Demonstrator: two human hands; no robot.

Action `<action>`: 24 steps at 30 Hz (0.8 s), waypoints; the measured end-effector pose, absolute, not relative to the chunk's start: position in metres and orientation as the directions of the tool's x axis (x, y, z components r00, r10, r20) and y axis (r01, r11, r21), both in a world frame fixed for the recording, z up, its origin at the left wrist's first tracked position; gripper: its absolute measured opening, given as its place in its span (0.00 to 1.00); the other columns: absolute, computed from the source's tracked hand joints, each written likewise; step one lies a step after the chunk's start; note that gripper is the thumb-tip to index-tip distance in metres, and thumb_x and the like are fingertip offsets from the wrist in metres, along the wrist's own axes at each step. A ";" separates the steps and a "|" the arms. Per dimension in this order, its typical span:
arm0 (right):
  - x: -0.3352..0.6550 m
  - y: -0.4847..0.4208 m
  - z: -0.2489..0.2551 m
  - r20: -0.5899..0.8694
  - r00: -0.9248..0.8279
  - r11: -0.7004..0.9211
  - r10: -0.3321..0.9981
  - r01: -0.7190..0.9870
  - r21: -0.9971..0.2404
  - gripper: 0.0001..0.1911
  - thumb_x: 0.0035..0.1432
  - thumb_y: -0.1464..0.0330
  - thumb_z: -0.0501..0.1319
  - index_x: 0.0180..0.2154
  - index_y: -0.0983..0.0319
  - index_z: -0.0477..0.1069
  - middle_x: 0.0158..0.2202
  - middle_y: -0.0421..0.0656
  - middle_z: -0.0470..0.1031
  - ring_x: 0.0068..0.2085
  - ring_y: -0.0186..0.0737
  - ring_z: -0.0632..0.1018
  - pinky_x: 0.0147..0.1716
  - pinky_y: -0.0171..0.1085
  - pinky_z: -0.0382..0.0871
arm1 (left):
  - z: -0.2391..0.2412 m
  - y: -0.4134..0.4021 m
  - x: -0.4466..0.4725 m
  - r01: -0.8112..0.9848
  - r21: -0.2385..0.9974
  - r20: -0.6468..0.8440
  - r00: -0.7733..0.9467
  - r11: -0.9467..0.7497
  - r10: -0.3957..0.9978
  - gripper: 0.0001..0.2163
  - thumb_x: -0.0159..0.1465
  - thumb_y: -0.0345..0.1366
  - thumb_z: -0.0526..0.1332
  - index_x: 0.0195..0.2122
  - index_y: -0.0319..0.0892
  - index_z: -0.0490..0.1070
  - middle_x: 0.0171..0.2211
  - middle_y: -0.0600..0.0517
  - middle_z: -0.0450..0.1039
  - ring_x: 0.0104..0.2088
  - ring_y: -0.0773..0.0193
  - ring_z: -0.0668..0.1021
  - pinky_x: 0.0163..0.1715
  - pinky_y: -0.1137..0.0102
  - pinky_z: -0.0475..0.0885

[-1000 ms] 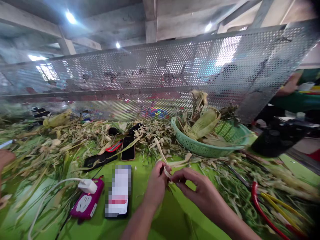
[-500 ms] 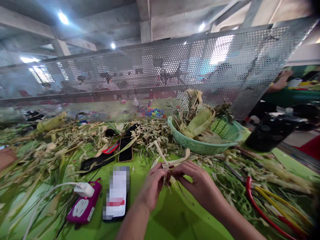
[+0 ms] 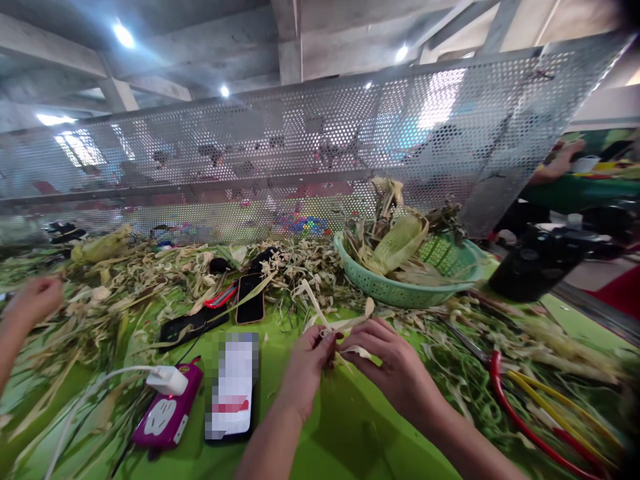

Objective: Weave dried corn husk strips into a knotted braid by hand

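Note:
Above the green tabletop (image 3: 345, 427), my left hand (image 3: 304, 367) pinches pale dried corn husk strips (image 3: 315, 300) where they cross. One strip sticks up to the upper left from the fingers. Another husk strip (image 3: 369, 308) points to the right behind my right hand (image 3: 395, 360). The right thumb and fingers are closed on a short pale piece of husk (image 3: 357, 351), close beside the left fingertips. How the strips are joined is hidden by the fingers. A phone (image 3: 233, 393) with a lit, blurred screen lies left of my left hand.
A green basket (image 3: 395, 291) holds corn husks. Red-handled scissors (image 3: 496, 380) lie right, a magenta power strip (image 3: 165, 410) with a white plug left. Another phone (image 3: 250, 300) lies among husk scraps. A perforated metal screen (image 3: 240, 147) stands behind. Another person's hand (image 3: 37, 300) is at far left.
My right hand has turned slightly, and a pale husk piece now shows between its fingers. My left hand stays nearly in place. The other person's hand has moved further into view.

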State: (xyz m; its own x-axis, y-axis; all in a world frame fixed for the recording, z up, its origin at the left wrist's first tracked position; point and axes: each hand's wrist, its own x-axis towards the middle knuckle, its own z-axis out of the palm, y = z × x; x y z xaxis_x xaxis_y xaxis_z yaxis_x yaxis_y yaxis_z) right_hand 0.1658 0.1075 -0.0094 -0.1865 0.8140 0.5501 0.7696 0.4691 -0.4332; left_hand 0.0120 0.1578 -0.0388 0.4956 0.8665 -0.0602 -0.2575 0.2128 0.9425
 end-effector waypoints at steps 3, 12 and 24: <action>0.165 0.107 -0.015 0.594 -0.104 0.434 0.797 0.783 -0.445 0.07 0.62 0.68 0.59 0.34 0.58 0.75 0.36 0.45 0.76 0.39 0.44 0.75 0.41 0.41 0.68 | -0.035 0.156 0.011 -0.152 0.986 0.019 0.494 0.065 0.869 0.16 0.61 0.48 0.59 0.42 0.40 0.73 0.36 0.51 0.73 0.38 0.62 0.72 0.38 0.71 0.63; 0.169 0.112 -0.024 0.491 0.111 0.268 0.864 0.723 -0.637 0.10 0.60 0.65 0.59 0.27 0.60 0.70 0.29 0.42 0.73 0.33 0.41 0.74 0.33 0.36 0.67 | -0.029 0.149 0.013 0.020 0.986 0.124 0.565 -0.164 0.816 0.11 0.65 0.41 0.55 0.42 0.44 0.73 0.41 0.50 0.76 0.43 0.59 0.74 0.46 0.69 0.65; 0.168 0.115 -0.031 0.243 0.150 0.152 0.958 0.453 -0.878 0.10 0.58 0.61 0.60 0.32 0.61 0.73 0.29 0.41 0.77 0.32 0.42 0.76 0.33 0.36 0.68 | -0.028 0.148 0.013 0.114 0.975 0.122 0.431 -0.189 0.894 0.10 0.64 0.43 0.56 0.39 0.44 0.71 0.35 0.49 0.74 0.35 0.58 0.73 0.36 0.69 0.63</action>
State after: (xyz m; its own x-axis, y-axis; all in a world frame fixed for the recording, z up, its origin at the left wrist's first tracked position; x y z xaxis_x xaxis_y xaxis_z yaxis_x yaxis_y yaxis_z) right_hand 0.1677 0.1152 -0.0315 0.1498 0.9584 0.2428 0.4533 0.1517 -0.8784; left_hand 0.0130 0.1480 -0.0277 0.4314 0.8938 0.1222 0.1143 -0.1885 0.9754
